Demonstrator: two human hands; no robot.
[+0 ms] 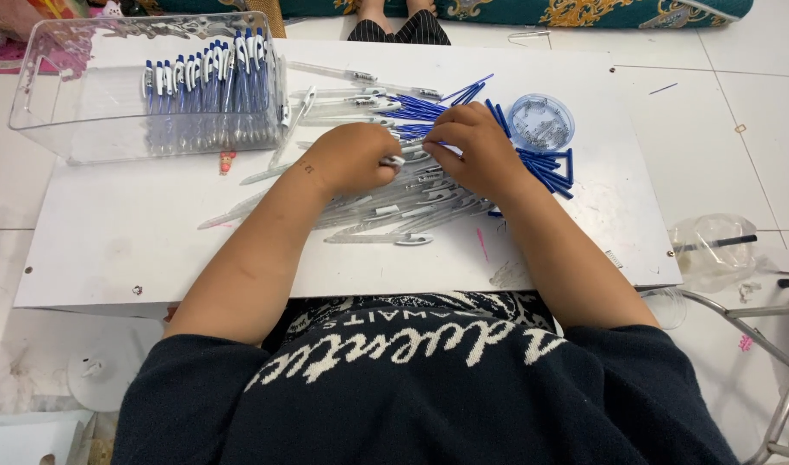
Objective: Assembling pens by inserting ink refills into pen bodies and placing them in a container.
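At the middle of the flat white bench (110,250) lies a loose heap of clear plastic pen barrels (411,202), and everything else sits around that heap. Both hands work right at its far edge. The left hand (351,159) is curled around one clear pen barrel with a white tip (394,160), held roughly level and pointing towards the other hand. The right hand (472,146) meets it with thumb and fingers pinched at the barrel's end; whatever small part it pinches is hidden under the fingers, so I cannot tell what it is.

Just beyond the heap and to its right is a scatter of thin blue ink refills (545,168), some touching the right wrist. Beside those, farther back, stands a small round clear dish of metal springs (541,122). Well to the left of the heap and farther back is a clear rectangular plastic tub (58,95) holding finished blue-and-white pens (209,73) stood in a row.

The step in hand looks like assembling one pen: joining an inner part to the barrel. The next move probably calls for keeping the barrel steady and lined up, pushing the part straight in, then carrying the pen across to the tub without sweeping the refills off the bench.
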